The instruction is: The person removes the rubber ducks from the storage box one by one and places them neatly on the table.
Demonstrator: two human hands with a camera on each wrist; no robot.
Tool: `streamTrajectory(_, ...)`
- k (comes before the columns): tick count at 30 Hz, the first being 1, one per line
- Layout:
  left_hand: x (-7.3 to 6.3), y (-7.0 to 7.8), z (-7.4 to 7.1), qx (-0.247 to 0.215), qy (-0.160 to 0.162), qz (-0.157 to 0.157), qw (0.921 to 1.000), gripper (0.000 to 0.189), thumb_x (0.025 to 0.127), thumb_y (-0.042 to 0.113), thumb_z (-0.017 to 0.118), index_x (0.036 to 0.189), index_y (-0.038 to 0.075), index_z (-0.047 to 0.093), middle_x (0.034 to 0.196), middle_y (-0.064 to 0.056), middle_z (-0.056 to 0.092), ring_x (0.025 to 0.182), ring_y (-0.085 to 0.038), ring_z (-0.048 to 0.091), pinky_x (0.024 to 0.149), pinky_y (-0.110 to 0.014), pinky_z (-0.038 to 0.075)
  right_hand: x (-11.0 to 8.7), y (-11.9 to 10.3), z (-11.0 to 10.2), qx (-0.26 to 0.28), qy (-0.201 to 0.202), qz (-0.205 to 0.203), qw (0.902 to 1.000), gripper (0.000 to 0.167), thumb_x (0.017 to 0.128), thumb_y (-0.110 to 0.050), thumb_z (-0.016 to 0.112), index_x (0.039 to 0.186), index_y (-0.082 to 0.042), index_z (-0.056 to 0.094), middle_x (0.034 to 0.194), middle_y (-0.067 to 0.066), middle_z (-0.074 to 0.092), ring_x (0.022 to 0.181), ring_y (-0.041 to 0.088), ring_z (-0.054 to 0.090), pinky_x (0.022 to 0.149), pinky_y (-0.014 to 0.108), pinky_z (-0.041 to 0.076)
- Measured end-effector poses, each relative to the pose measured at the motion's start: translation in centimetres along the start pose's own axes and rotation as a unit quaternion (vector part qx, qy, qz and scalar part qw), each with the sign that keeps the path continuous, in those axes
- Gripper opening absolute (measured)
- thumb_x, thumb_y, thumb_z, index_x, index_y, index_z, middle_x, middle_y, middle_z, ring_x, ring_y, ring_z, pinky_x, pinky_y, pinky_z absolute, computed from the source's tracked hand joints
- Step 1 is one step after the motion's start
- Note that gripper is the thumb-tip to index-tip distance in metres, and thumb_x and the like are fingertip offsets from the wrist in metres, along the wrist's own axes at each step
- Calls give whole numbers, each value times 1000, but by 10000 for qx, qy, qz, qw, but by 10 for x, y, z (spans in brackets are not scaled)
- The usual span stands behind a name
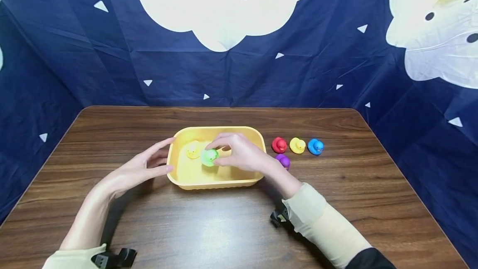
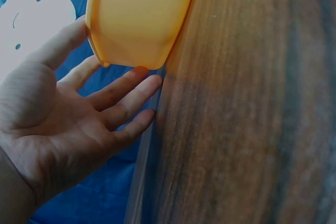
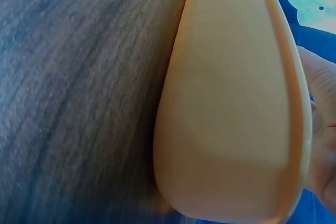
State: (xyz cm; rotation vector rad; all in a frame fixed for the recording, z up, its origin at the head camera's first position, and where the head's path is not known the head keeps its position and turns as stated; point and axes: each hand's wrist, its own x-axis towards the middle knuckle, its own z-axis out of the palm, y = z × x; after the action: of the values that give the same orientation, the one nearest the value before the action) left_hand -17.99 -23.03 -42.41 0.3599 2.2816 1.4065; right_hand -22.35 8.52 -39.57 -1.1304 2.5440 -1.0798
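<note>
A yellow plastic bin [image 1: 220, 185] stands on the wooden table. Inside it, my right hand [image 1: 239, 152] pinches a green rubber duck [image 1: 208, 159] between thumb and fingertips. Left of that duck, a yellow rubber duck [image 1: 193, 150] sits on the bin floor. My left hand [image 1: 140, 167] spreads loosely round the bin's left end, with thumb and fingertips at the rim. The left wrist view shows its relaxed fingers [image 2: 126, 100] against the end wall and its palm apart from it. In the right wrist view the bin's side wall [image 3: 226, 103] covers the duck and most of the hand.
Right of the bin, red [image 1: 279, 145], yellow [image 1: 297, 145] and blue [image 1: 315, 146] rubber ducks stand in a row. A purple duck [image 1: 283, 161] sits in front of them, close by my right wrist. A blue cloth backdrop [image 1: 228, 78] hangs behind the table [image 1: 168, 223].
</note>
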Motion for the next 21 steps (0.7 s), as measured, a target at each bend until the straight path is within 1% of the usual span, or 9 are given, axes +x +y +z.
streamTrajectory(4, 0, 0, 0, -17, -4, 3, 10000, 80, 102, 33, 66, 165, 30, 17, 159, -19, 44, 147, -39, 42, 95, -14, 45, -2, -2, -4, -104, 161, -69, 9998, 32, 86, -13, 84, 117, -14, 77, 111, -2, 73, 106, 9, 65, 98, 35, 55)
streamTrajectory(8, -1, 0, 0, -40, -6, 16, 10000, 80, 102, 33, 66, 165, 31, 18, 159, -18, 44, 147, -37, 42, 95, -13, 46, -4, -3, -7, -99, 262, -150, 9995, 32, 85, -12, 83, 117, -14, 77, 110, -2, 73, 104, 9, 64, 95, 36, 56)
streamTrajectory(15, -2, 1, -1, -90, -43, 164, 9998, 79, 103, 30, 64, 166, 27, 17, 160, -20, 42, 146, -39, 43, 95, -14, 47, -9, -4, -12, -24, 384, -116, 9992, 34, 85, -12, 84, 119, -12, 76, 112, 0, 73, 104, 11, 67, 96, 36, 57)
streamTrajectory(21, -1, 0, 0, -85, -18, 130, 9999, 78, 102, 31, 65, 165, 28, 18, 159, -18, 43, 146, -38, 43, 95, -14, 47, -14, -5, -16, 23, 582, -52, 9983, 35, 84, -13, 85, 118, -13, 77, 111, 0, 74, 104, 10, 67, 97, 35, 57)
